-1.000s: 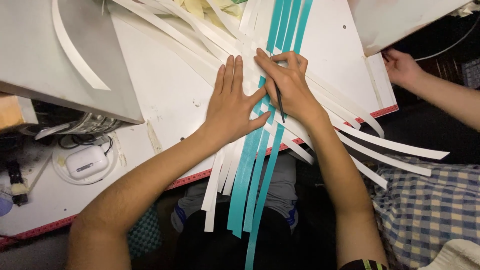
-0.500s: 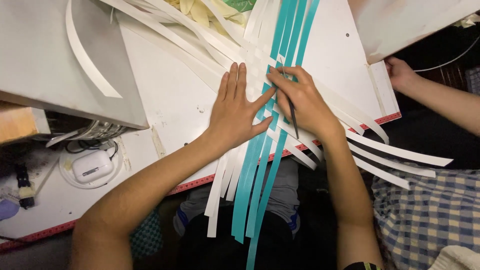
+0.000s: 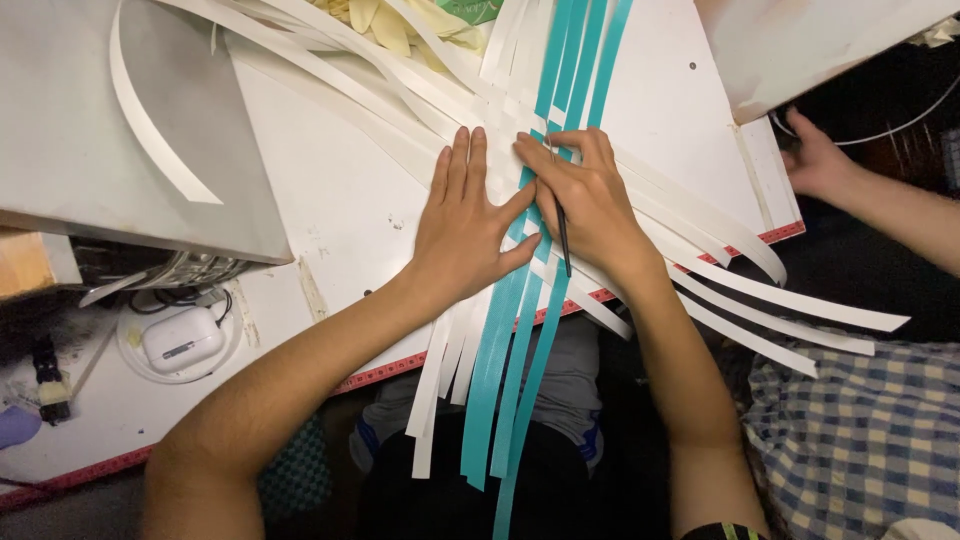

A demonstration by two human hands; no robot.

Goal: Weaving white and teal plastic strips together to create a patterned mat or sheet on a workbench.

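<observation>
- White work board [image 3: 330, 215] fills the middle of the view, its near edge trimmed with a red ruled strip [image 3: 395, 368]; the surroundings below it are dark.
- Far left, low: a small white rounded case [image 3: 182, 338] rests on a round white dish, with dark cables just behind it.
- Upper left: a grey flat panel [image 3: 70, 130] overlaps the board; one curved white strip [image 3: 150, 135] lies on it.
- Top centre: pale yellow leaf-shaped pieces [image 3: 385, 20] lie beside the corner of a green package [image 3: 470, 8]; its label is too cropped to describe.
- Centre: long white paper strips [image 3: 350, 75] run diagonally across the board and interlace with teal paper strips [image 3: 515, 340], which run top to bottom and hang past the near edge.
- Left hand [image 3: 465, 230]: open, fingers straight and together, palm pressed flat on the crossing strips; it grasps nothing.
- Right hand [image 3: 585, 195]: fingers curled down onto the teal strips at the crossing, with a thin dark pen-like tool [image 3: 563, 240] tucked under the palm.
- Upper right: a second white panel [image 3: 800, 45], tilted.
- Far right: another person's hand [image 3: 820, 160] at the board's edge, above checked cloth [image 3: 850, 430]; whether it grips anything cannot be told.
</observation>
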